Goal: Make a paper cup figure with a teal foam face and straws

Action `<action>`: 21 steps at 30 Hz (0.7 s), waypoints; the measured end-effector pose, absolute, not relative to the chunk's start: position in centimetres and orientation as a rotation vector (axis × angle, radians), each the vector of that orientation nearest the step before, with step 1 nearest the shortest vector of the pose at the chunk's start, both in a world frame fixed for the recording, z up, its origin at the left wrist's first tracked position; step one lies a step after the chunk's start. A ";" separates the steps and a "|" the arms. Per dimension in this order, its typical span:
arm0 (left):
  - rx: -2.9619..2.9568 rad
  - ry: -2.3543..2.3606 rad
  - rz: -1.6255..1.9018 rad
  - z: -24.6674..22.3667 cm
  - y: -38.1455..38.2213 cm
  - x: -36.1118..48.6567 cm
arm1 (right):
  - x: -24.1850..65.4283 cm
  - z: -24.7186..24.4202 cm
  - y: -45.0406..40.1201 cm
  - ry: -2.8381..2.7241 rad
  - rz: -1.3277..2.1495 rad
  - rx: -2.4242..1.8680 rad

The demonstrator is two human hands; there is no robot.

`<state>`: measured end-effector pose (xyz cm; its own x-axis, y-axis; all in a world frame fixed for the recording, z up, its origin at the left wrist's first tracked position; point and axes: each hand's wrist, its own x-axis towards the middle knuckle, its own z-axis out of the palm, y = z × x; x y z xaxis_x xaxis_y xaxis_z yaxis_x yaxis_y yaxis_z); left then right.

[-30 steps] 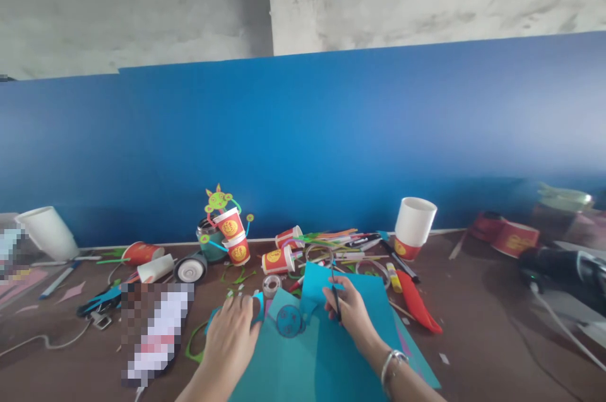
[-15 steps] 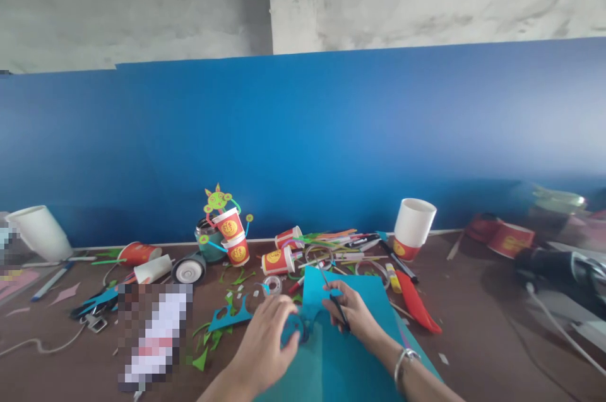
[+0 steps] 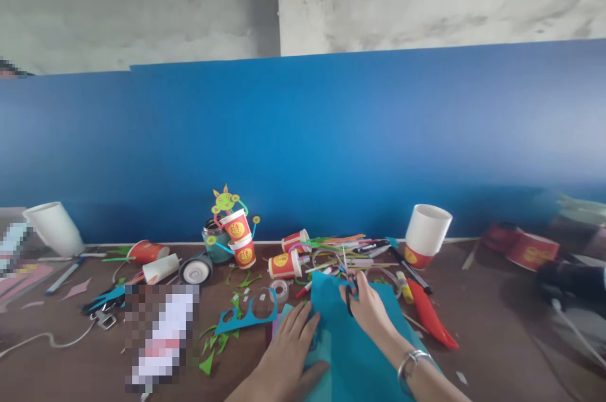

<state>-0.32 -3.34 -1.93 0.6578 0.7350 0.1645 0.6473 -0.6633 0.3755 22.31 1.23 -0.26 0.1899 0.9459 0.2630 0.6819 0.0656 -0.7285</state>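
My left hand (image 3: 290, 344) lies with its fingers stretched out on the left part of the blue paper (image 3: 369, 351). A small dark blue shape, partly hidden, shows beside its fingers; I cannot tell whether it is loose. My right hand (image 3: 368, 306) holds a pair of scissors (image 3: 350, 291) over the far part of the paper, fingers around the dark handles and blades pointing away from me. Left of the paper lies a blue paper scrap (image 3: 249, 315) with round holes cut in it, among green paper scraps (image 3: 208, 361).
A tape roll (image 3: 279, 290), tipped paper cups (image 3: 284, 264) and a heap of pens and strips (image 3: 350, 250) lie beyond the paper. A cup figure (image 3: 240, 238) stands at the back. To the right are a white cup stack (image 3: 428, 228) and a red pouch-like object (image 3: 433, 320).
My left hand has gone from a curled grip around a round blue piece to lying flat on the paper. My right hand has shifted slightly right and away with the scissors.
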 end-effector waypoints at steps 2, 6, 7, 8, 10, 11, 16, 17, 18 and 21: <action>2.565 1.123 0.431 -1.8 -3.4 -0.2 | 22.4 -0.4 1.5 -1.603 0.393 -1.736; 2.504 1.180 0.448 -1.7 -3.5 0.0 | 22.2 0.1 1.5 -1.645 0.424 -1.758; 2.497 1.189 0.451 -1.7 -3.5 0.0 | 22.0 0.3 1.4 -1.664 0.447 -1.750; 2.496 1.193 0.457 -1.7 -3.5 -0.1 | 21.8 0.4 1.3 -1.688 0.475 -1.733; 2.511 1.178 0.473 -1.8 -3.4 -0.1 | 21.5 0.7 1.1 -1.724 0.532 -1.674; 2.524 1.160 0.480 -1.8 -3.3 -0.2 | 21.3 0.8 1.1 -1.723 0.552 -1.639; 2.524 1.123 0.473 -2.2 -2.8 -0.4 | 21.5 2.7 0.2 -1.726 0.516 -1.643; 2.501 1.138 0.485 -2.2 -2.7 -0.4 | 21.7 3.2 -0.1 -1.775 0.502 -1.682; 2.477 1.154 0.503 -2.1 -2.7 -0.4 | 21.8 3.8 -0.4 -1.836 0.484 -1.722; 2.430 1.187 0.525 -1.3 -2.8 -0.6 | 22.2 4.7 -1.6 -2.034 0.389 -1.856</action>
<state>-0.63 -2.81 -1.26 0.5724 0.8039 0.1614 0.6604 -0.5687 0.4905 22.15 -1.57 4.73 -0.0732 0.9943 0.0772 0.8954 0.0996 -0.4339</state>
